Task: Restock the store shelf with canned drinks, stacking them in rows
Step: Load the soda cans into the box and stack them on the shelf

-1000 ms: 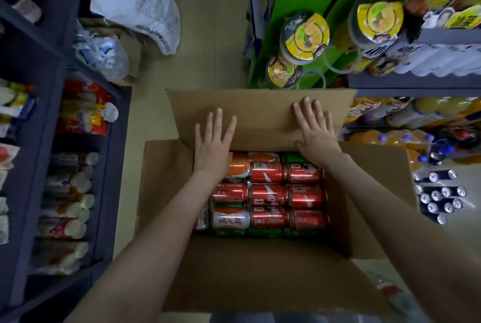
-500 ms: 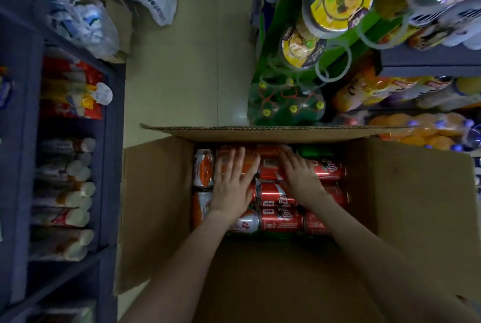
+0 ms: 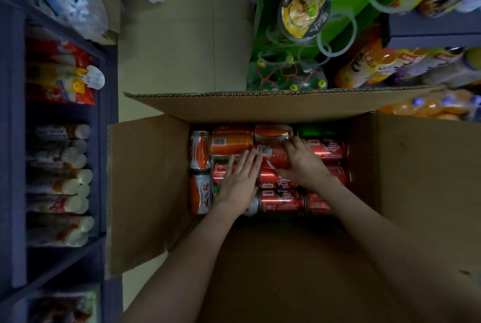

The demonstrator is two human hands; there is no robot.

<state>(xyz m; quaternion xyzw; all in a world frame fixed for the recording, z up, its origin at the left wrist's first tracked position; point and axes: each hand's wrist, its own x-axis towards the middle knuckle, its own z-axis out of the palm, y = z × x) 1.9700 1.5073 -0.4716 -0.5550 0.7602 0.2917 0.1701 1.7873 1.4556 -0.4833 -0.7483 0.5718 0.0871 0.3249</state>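
Observation:
An open cardboard box on the floor holds several cans lying on their sides, mostly red, with orange ones at the far left and a green one at the back. My left hand lies flat with straight fingers on the red cans at the middle left. My right hand curls its fingers over a red cola can in the middle of the box. That can sits slightly higher than its neighbours.
A dark blue shelf with bottles and snack packs stands on the left. On the right are a green display with bowl noodles and shelves of orange drink bottles. Plastic bags lie on the floor ahead.
Both hands went from the far box flap down into the box onto the cans. My right hand has since curled round a red can; the left stays flat.

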